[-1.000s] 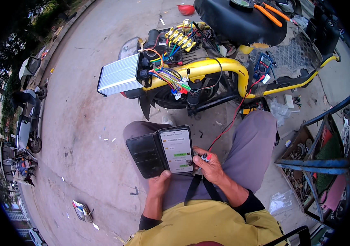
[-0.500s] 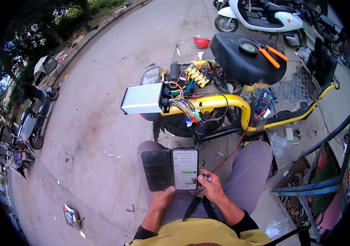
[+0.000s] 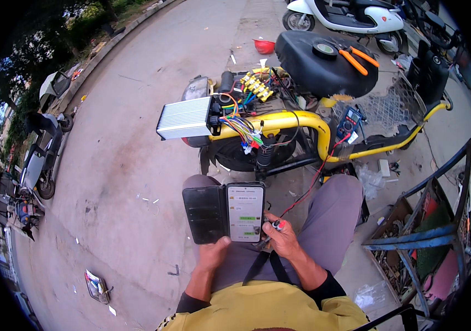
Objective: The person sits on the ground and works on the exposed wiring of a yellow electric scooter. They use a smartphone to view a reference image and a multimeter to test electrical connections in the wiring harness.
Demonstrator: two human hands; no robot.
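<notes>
A smartphone (image 3: 245, 212) in a black flip case (image 3: 205, 215) lies over my lap, its lit screen facing me. My left hand (image 3: 213, 255) grips it from below, thumb on the case's lower edge. My right hand (image 3: 283, 238) is closed around a red-tipped test probe (image 3: 279, 224) beside the phone's lower right corner. From there a red lead (image 3: 307, 194) runs up to a multimeter (image 3: 350, 122) on the scooter's floorboard. In front of me a finned silver controller box (image 3: 186, 118) rests on the yellow scooter frame (image 3: 312, 120), with loose coloured wires (image 3: 242, 131) hanging from its end.
Orange-handled pliers (image 3: 356, 59) and a tape roll (image 3: 324, 51) lie on the black seat (image 3: 296, 55). A red bowl-like object (image 3: 264, 46) is on the ground behind. A blue metal rack (image 3: 412, 243) with parts stands right. Scooters (image 3: 351, 19) are parked beyond.
The whole view has shifted a little, with the scooter now slightly further left and up. Both hands keep their hold, and the phone sits a bit higher in the picture.
</notes>
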